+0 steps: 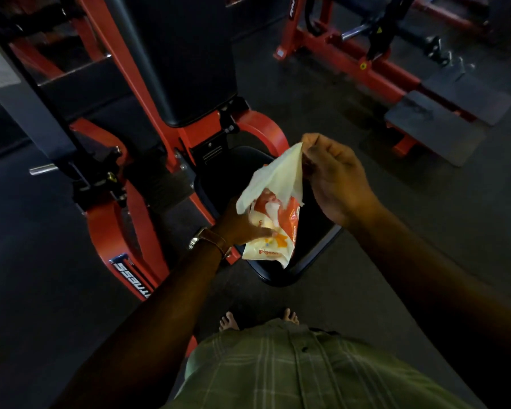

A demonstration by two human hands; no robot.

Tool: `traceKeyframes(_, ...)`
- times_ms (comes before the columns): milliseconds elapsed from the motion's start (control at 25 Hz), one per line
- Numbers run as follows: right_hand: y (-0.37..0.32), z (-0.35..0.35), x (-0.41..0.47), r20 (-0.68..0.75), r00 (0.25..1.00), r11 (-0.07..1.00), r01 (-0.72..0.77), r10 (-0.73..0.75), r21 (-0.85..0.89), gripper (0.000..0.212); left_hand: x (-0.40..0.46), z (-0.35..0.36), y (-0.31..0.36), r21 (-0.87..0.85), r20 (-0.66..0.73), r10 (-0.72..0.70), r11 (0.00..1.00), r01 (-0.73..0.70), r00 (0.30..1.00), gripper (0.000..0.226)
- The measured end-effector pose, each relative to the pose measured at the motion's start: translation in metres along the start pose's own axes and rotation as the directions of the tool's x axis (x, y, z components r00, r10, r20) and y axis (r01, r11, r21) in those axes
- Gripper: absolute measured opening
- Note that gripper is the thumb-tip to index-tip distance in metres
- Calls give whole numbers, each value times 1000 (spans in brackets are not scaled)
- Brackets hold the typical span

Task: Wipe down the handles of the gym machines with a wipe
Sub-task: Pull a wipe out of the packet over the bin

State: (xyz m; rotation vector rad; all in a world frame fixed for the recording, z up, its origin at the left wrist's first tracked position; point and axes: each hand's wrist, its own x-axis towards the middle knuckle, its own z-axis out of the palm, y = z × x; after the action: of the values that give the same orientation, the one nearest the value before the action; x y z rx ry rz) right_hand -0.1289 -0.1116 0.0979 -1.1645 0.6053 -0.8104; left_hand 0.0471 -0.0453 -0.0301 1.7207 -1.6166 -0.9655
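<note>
**Wipe half out of the pack, over the machine seat**

Starting at the left of my head view, I see a red and black gym machine (136, 119) standing on the dark floor (351, 290), with a chrome peg (42, 169) sticking out of its frame and white lettering low on a red leg.

My left hand (239, 225) reaches in from below, a watch (196, 239) on a brown strap at the wrist. Its fingers are curled round a white and orange pack of wipes (273, 240) and hold it just above the front of the black seat (313, 231); I cannot tell whether the pack touches the seat.

A pale wipe (273, 178) stands up out of the pack's top, its lower end at the opening. My right hand (334, 175) is above and to the right, fingers (310, 141) bunched and pinching the wipe's upper corner.

Below the hands I see a green checked shirt (292, 370) and 2 bare feet (229, 321) on the floor.

Far right, a 2nd red machine (351, 51) with dark footplates (443, 125) stands well apart from the 1st.
</note>
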Motion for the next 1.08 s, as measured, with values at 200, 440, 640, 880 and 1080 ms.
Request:
traceKeyframes(200,-1,3,1,-16,998,994,-64,66,92,43,-8,21,-19,368,74,325,870,-329,943,66)
traceKeyframes(440,3,-5,1,-129,982,980,-117,139,164,30,-15,21,-15,516,106,369,773,-369,923,64)
traceKeyframes(640,5,-10,1,-225,951,964,-166,212,207,23,-31,10,15,-65,-275,79,993,-100,958,54)
traceKeyframes(880,15,6,3,-231,933,947,-225,277,228,29,-36,-11,82,-951,-153,-361,307,-38,920,19)
traceKeyframes(1080,29,33,9,-239,921,950,-281,307,134,15,-59,-33,78,-822,-436,-377,537,-191,817,24)
